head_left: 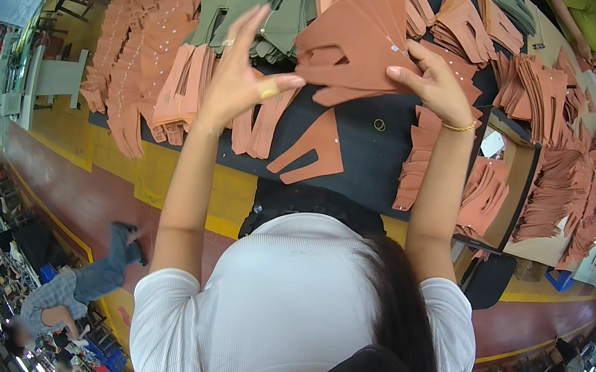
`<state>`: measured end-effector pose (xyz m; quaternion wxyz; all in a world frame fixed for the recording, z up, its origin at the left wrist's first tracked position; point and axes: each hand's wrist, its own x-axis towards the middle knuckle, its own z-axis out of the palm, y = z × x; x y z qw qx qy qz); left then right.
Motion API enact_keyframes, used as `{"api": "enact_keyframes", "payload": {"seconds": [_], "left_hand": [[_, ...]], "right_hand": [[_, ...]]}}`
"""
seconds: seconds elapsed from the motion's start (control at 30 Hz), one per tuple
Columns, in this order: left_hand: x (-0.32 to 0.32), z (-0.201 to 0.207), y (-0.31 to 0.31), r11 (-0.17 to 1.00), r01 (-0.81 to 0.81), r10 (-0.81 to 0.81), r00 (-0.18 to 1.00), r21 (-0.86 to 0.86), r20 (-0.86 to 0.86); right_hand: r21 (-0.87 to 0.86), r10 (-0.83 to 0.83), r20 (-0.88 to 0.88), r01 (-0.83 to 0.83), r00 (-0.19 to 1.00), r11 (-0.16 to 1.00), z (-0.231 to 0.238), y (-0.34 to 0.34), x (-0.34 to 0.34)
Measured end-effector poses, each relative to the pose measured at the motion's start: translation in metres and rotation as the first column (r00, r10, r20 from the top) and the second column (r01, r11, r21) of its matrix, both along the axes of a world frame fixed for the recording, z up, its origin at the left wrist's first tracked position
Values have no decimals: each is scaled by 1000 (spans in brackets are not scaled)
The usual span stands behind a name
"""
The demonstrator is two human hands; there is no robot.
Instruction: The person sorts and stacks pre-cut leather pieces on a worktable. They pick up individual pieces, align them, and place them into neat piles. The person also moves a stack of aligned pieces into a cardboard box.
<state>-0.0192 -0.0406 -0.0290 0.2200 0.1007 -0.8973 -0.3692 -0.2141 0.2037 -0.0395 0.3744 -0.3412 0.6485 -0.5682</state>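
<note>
1. Right hand (437, 80): raised above the worktop (364, 157), pinching a fanned stack (354, 40) of rust-brown cut pieces.
2. Left hand (241, 74): fingers spread upward, thumb touching the stack's lower edge.
3. Single piece (315, 150): flat near the worktop's front edge, below the stack.
4. Brown piles (140, 55): along the left edge.
5. Green pieces (262, 11): toward the back.

Right hand (436, 83) grips fanned terracotta cut pieces (354, 40); left hand (241, 77) open, thumb touching stack, above dark table (364, 157).
</note>
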Motion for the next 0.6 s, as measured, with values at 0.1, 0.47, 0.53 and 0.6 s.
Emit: {"api": "enact_keyframes", "payload": {"seconds": [0.1,0.47,0.53,0.6], "left_hand": [[-20,22,-8,943,255,-304,920,213,248],[15,-8,29,408,46,-473,865,912,167],[18,-22,35,532,86,-538,802,843,257],[23,-42,48,598,49,-544,758,800,360]], "right_hand": [[96,237,-156,-225,959,970,28,1,3],[126,241,-397,-207,886,970,-24,3,33],[131,242,-307,-211,920,969,-44,15,42],[145,242,-271,-209,932,967,-64,21,55]]}}
